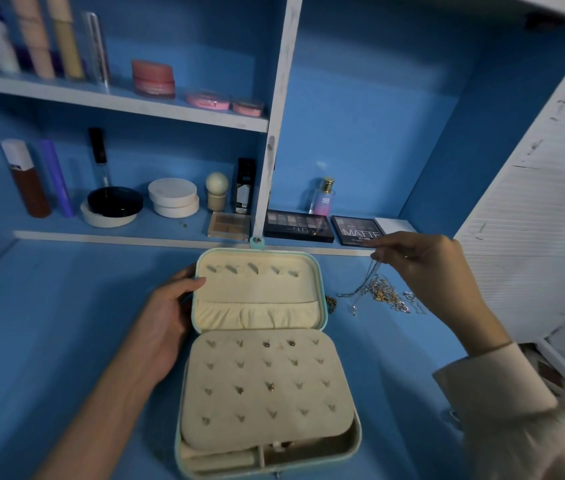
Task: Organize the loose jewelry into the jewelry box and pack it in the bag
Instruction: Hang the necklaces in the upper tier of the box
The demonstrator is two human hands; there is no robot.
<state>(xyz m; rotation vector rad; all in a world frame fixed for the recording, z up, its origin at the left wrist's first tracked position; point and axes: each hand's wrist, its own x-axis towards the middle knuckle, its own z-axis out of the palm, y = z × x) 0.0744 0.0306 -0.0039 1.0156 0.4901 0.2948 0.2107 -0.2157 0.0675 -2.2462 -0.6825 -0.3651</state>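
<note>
The right hand's (423,261) fingers (383,250) pinch the top of one silver necklace chain (366,279), which hangs from the fingertips down to the blue worktop (66,341). Its lower end trails into a tangled pile of loose chains (388,294), gold and silver, too knotted to count. That pile lies just right of the jewelry box (323,289), directly under the hand. One small gold piece (331,303) rests against the box's right rim. The left hand (166,313) grips the left edge of the open lid, thumb (195,283) on the cream lining and the other fingers curled behind it. The lid lining shows one row of five hooks above a gathered pocket (257,315). Below the hinge lies one earring panel (263,386) with twenty slots, four rows of five; at least four hold small gold studs. On the shelf behind stand two dark eyeshadow palettes (298,227) and one perfume bottle (323,199).
</note>
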